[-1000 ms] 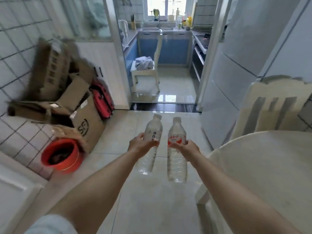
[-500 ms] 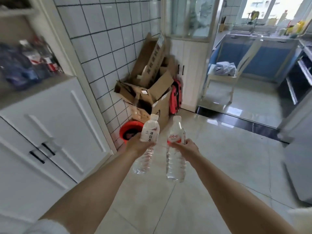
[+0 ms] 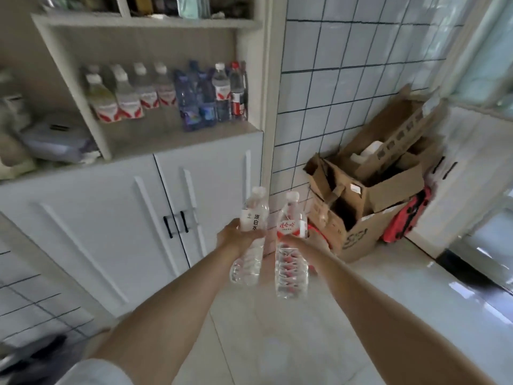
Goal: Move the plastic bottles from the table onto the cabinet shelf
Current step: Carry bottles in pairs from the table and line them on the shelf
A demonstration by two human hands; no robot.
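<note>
My left hand (image 3: 234, 238) grips a clear plastic bottle with a white label (image 3: 251, 237), tilted slightly right. My right hand (image 3: 298, 244) grips a second clear bottle with a red label (image 3: 290, 259), held upright beside the first. Both bottles hang in the air in front of the white cabinet's closed doors (image 3: 177, 207). The cabinet shelf (image 3: 172, 140) lies above and to the left, at a distance from both hands. Several bottles (image 3: 166, 95) stand in a row along its back.
Open cardboard boxes (image 3: 369, 195) are piled on the floor to the right against the tiled wall (image 3: 333, 87). A red basin (image 3: 319, 237) sits behind the bottles and a red bag (image 3: 405, 218) leans by the boxes. A grey appliance (image 3: 52, 137) fills the left shelf bay.
The view has swung left from the kitchen doorway to the cabinet, which now fills the upper left. Both hands keep their bottles, held out in front in the same way.
</note>
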